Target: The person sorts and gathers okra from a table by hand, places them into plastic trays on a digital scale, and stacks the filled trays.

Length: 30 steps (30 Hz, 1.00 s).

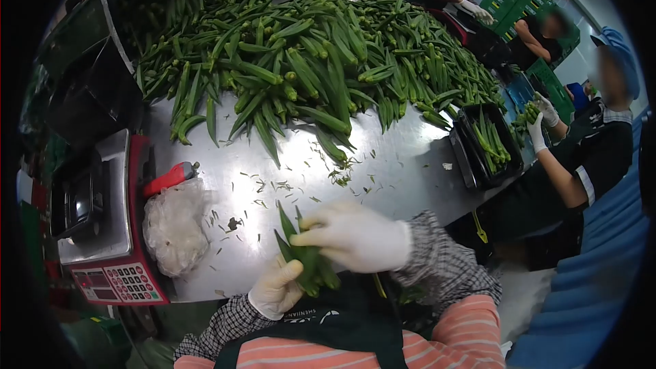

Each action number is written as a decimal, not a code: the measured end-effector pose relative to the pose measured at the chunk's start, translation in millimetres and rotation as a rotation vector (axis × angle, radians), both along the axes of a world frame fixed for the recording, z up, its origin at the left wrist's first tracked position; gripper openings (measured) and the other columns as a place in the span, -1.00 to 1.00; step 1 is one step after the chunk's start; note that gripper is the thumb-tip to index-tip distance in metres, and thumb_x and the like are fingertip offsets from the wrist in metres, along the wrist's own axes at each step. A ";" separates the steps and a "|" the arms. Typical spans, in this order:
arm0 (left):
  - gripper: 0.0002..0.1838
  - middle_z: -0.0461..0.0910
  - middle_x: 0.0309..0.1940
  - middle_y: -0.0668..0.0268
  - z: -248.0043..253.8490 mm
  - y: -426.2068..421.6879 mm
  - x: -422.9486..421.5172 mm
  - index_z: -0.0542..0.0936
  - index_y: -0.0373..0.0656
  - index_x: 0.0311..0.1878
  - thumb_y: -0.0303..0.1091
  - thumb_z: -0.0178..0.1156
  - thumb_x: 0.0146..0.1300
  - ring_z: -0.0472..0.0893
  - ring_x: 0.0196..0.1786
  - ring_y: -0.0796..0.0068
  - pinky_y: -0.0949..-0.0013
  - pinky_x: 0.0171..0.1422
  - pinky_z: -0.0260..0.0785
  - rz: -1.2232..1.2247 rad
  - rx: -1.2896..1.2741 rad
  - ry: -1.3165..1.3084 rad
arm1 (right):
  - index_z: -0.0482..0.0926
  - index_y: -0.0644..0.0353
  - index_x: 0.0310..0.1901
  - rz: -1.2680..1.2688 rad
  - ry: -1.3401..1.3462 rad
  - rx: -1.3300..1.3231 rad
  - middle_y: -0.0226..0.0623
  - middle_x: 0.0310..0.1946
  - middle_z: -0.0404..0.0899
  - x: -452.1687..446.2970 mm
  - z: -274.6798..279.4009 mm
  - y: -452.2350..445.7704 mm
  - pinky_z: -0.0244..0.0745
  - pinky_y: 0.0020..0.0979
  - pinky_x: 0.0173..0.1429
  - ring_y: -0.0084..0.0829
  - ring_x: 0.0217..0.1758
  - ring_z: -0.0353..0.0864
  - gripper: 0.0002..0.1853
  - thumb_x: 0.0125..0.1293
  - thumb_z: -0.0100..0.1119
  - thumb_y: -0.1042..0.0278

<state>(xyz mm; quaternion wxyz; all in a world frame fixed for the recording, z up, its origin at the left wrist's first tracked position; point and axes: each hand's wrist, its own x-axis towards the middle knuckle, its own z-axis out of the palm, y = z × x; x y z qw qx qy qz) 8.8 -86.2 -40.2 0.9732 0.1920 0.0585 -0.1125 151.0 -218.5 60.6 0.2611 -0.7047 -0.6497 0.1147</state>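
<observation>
Close to my body, over the table's near edge, a small bunch of okra (pixel 309 268) is held between my two white-gloved hands. My left hand (pixel 277 288) grips it from the left, thumb up along the pods. From the right, my right hand (pixel 362 236) closes over the upper part of the bunch, its fingers pressed on the pods. Some pod tips point up and away; other ends hang below my right hand. Beyond them, a large heap of okra (pixel 307 61) spreads across the metal table (pixel 239 164).
At left stand a red scale (pixel 116 283) with a black tray (pixel 78 195), a crumpled plastic bag (pixel 176 229) and a red-handled tool (pixel 167 179). Okra trimmings litter the table. A black crate (pixel 488 143) holds okra at right. A co-worker's gloved hands (pixel 540 123) hold okra nearby.
</observation>
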 end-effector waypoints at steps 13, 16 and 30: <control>-0.34 0.39 0.16 0.00 1.7 15.7 -11.9 0.14 -0.26 0.34 -0.32 0.13 0.20 0.36 0.26 0.06 -0.01 0.39 0.14 0.161 -0.047 0.014 | 0.59 0.24 -0.19 -0.816 0.316 -0.111 -0.12 -0.28 0.59 82.9 -28.4 -1.7 0.51 -0.28 -0.11 -0.22 -0.23 0.61 -0.72 0.14 0.11 0.25; -0.39 0.38 0.16 0.01 0.4 6.0 -0.4 0.18 -0.26 0.30 -0.35 0.15 0.22 0.37 0.26 0.09 0.03 0.34 0.23 0.203 -0.180 -0.004 | 0.58 0.25 -0.19 -0.403 0.424 -0.138 -0.11 -0.33 0.56 10.2 1.0 2.9 0.47 -0.32 -0.09 -0.20 -0.24 0.58 -0.74 0.18 0.13 0.25; -0.42 0.42 0.14 0.04 -4.8 17.9 -10.3 0.22 -0.24 0.29 -0.26 0.12 0.26 0.41 0.22 0.11 0.04 0.34 0.23 0.236 -0.041 0.069 | 0.57 0.25 -0.18 -0.991 0.144 -0.102 -0.21 -0.34 0.60 118.8 -37.9 11.8 0.48 -0.34 -0.15 -0.30 -0.29 0.60 -0.76 0.18 0.09 0.29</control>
